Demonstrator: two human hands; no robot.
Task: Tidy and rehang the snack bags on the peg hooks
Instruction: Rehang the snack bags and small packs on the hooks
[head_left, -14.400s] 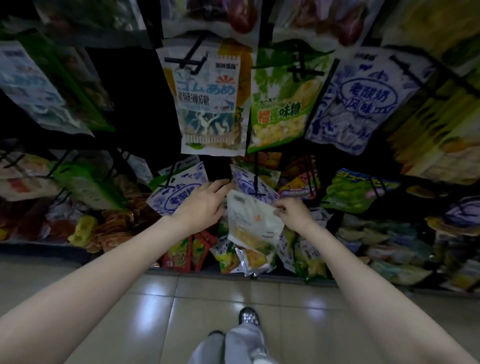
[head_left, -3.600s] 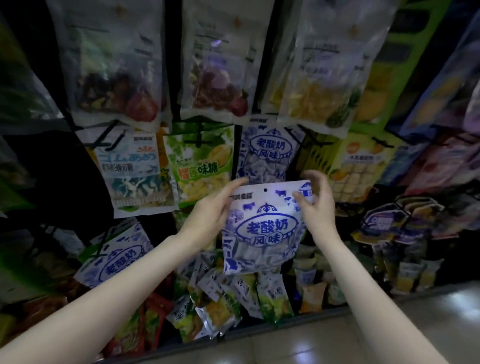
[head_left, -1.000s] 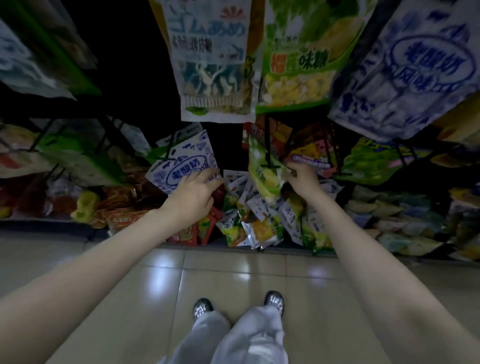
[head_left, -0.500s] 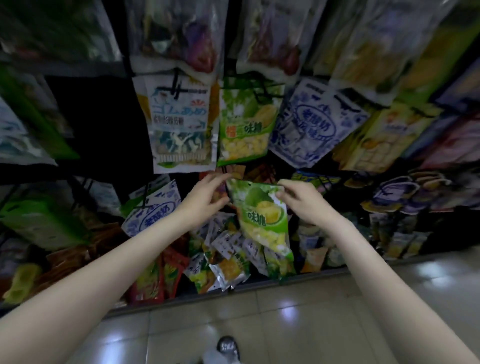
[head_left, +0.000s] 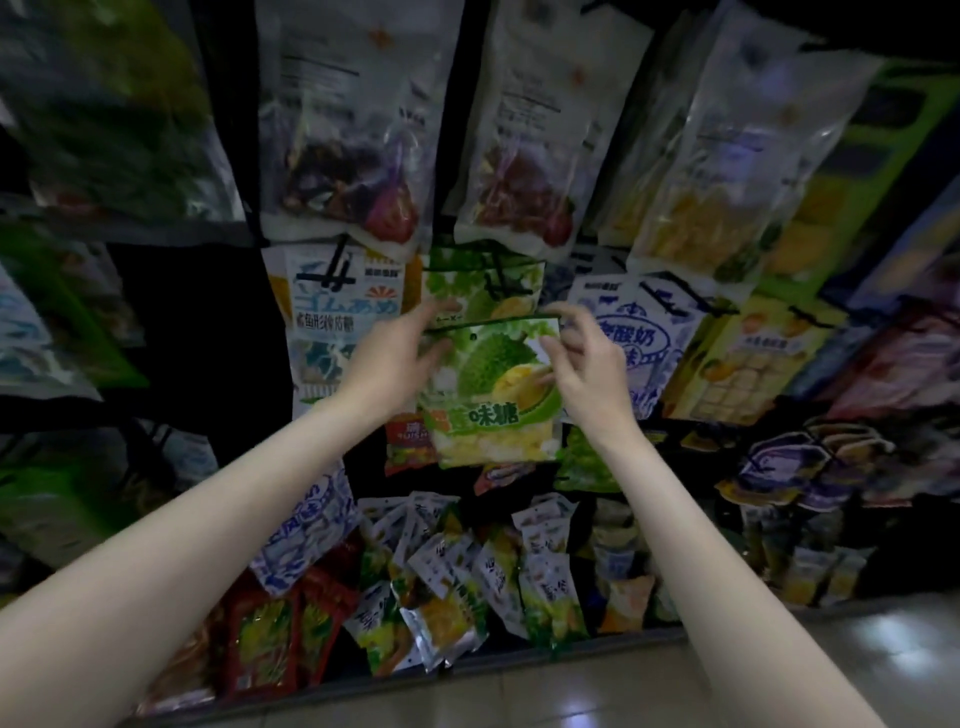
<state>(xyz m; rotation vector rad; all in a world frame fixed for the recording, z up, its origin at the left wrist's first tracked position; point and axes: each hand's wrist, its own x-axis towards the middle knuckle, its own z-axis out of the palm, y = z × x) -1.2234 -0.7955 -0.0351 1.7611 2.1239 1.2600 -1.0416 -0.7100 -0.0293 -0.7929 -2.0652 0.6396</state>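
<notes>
I hold a green durian candy bag (head_left: 493, 400) upright in front of the rack. My left hand (head_left: 395, 358) pinches its top left corner and my right hand (head_left: 587, 364) pinches its top right corner. The bag's top edge sits just below a matching green bag (head_left: 483, 283) that hangs on a black peg hook (head_left: 498, 270). To the left hangs a white and blue bag (head_left: 337, 306). A blue and white yogurt candy bag (head_left: 654, 322) hangs to the right, partly hidden by my right hand.
Tall clear bags of dried fruit (head_left: 358, 135) hang in the row above. Several small snack packs (head_left: 467, 587) lie heaped on the bottom shelf. A yellow bag (head_left: 748, 364) hangs further right. Grey tiled floor (head_left: 675, 691) runs along the shelf's foot.
Both hands have lifted the green durian bag from the lower shelf area up to the hook row with the matching bag. My view has tilted upward, so the floor and my shoes have dropped out.
</notes>
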